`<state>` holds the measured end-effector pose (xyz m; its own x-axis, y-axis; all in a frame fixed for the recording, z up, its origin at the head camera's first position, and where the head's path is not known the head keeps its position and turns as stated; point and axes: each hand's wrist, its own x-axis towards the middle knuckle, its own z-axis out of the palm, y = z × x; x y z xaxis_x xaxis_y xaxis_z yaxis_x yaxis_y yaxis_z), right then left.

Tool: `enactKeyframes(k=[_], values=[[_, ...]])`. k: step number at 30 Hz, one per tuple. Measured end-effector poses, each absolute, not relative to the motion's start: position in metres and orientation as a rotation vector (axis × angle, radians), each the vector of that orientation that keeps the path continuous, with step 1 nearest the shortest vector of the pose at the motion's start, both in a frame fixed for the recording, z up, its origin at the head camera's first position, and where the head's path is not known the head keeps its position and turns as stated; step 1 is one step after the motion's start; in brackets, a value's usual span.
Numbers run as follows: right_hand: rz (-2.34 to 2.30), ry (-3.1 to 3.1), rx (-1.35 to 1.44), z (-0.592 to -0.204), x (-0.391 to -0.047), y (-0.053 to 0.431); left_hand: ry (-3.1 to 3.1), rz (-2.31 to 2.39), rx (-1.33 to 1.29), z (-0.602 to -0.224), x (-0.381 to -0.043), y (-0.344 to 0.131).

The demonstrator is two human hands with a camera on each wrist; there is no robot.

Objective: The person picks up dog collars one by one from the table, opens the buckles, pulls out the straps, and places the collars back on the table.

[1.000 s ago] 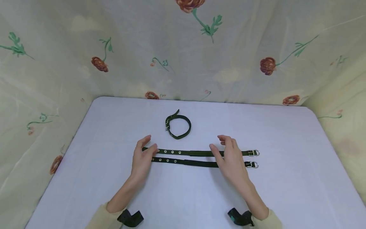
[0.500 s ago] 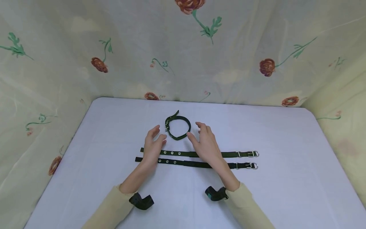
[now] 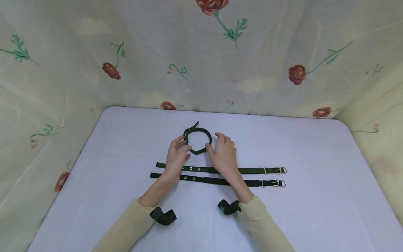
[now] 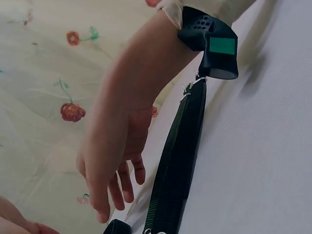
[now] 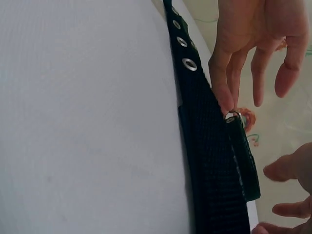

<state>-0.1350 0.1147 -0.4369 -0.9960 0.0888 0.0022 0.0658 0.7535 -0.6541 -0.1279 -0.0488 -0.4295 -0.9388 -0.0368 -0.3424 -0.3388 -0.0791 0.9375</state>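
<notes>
A dark green collar (image 3: 197,152) lies buckled into a ring on the white table, its free tip pointing up. My left hand (image 3: 176,157) is at its left side, by the buckle, thumb and fingers loosely apart. In the right wrist view, a left fingertip meets the metal ring of the collar (image 5: 243,161). At the right side of the collar is my right hand (image 3: 223,157), its fingers relaxed and spread; the thumb is close to the band. Under the wrists lie two straight collars, a green upper one (image 3: 252,170) and a darker lower one (image 3: 215,181), eyelets left, buckles right.
The white table (image 3: 315,150) has a back edge against a pale flowered curtain (image 3: 252,52), which also hangs at both sides. Black cameras (image 3: 163,216) are strapped at the sleeves. The straight collars lie roughly parallel, slightly apart.
Both hands have moved from over the two straight collars up to the ring-shaped collar, the right one also shifting leftward. The collars have stayed where they were.
</notes>
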Motion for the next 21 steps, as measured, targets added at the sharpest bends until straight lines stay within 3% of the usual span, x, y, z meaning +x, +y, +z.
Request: enactKeyframes(k=[21], values=[[1.261,-2.889,-0.073,-0.4392,-0.1385,0.1156,1.988,2.095,-0.431,-0.4301,-0.1280,-0.0423]])
